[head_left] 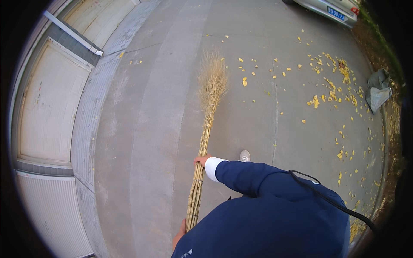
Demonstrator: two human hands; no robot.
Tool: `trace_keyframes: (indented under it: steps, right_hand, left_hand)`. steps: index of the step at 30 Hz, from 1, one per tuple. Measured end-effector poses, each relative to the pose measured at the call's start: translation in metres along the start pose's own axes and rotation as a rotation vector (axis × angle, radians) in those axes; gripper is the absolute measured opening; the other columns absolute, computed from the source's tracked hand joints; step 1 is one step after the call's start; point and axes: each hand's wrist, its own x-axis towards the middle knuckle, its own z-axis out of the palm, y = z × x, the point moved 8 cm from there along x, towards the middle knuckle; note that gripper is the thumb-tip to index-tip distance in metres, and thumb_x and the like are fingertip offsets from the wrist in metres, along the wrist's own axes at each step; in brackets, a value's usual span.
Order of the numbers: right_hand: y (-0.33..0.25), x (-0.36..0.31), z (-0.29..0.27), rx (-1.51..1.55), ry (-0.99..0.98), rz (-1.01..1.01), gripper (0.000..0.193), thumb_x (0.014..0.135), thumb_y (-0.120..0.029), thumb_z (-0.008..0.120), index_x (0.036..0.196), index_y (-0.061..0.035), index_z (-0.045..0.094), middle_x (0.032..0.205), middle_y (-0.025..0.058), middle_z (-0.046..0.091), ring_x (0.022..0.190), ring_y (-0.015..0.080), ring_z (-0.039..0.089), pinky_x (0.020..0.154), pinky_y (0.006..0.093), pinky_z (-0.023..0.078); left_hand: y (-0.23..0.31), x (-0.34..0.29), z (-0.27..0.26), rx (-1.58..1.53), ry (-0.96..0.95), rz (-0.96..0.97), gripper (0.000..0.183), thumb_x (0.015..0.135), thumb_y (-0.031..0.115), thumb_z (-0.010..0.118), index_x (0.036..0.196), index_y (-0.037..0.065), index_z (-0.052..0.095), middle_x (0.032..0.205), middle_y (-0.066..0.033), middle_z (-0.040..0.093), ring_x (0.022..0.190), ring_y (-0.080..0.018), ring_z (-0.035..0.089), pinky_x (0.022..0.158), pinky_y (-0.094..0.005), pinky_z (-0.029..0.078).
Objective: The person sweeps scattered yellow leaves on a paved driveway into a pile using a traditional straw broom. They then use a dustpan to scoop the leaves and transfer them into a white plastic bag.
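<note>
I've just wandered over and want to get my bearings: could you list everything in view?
Broom: one, straw-coloured, centre
Leaves: many, yellow, mostly right
Doors: three, pale, left edge
Pipe: one, white, upper left
Car: one, silver, top right
Crumpled item, perhaps a bag: one, grey, right edge
Pavement: one stretch, grey, throughout
Cord: one, black, lower right
Jacket: one, navy, bottom
Shoe: one, pale, below centre
Right hand: one, bare, gripping mid-handle
Left hand: one, bare, at near handle end

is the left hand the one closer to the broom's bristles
No, the right hand holds the handle closer to the bristles, with the left hand farther back along it.
</note>
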Motion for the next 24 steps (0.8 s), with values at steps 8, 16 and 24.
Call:
trace_keyframes:
  steps: [8,16,24]
  right_hand:
    - [-0.083,0.117,-0.103,-0.180,0.090,0.215,0.029,0.078,-0.028,0.071,0.092,-0.0033,0.067,0.082,0.0118,0.070,0.070,0.0217,0.068,0.062,0.0381,0.056]
    - [-0.029,-0.038,-0.360,0.922,0.673,0.213,0.024,0.087,-0.020,0.057,0.097,0.0022,0.058,0.085,0.0151,0.068,0.078,0.0324,0.068,0.070,0.0480,0.056]
    - [-0.124,-0.060,-0.407,1.176,0.675,-0.161,0.018,0.083,-0.017,0.052,0.084,0.0006,0.057,0.079,0.0148,0.060,0.078,0.0319,0.062,0.077,0.0468,0.054]
  left_hand:
    - [0.189,0.124,-0.051,0.145,-0.292,0.188,0.086,0.081,0.043,0.068,0.150,0.014,0.026,0.108,-0.0268,0.065,0.103,-0.0402,0.062,0.083,-0.0412,0.050]
    - [0.372,0.184,0.001,0.796,-0.669,0.655,0.068,0.082,0.031,0.063,0.145,0.030,0.036,0.099,-0.0208,0.068,0.091,-0.0396,0.064,0.077,-0.0438,0.051]
    - [0.481,0.220,-0.041,0.721,-0.389,1.118,0.072,0.070,0.022,0.069,0.138,0.035,0.047,0.076,-0.0128,0.059,0.074,-0.0340,0.061,0.068,-0.0430,0.050]
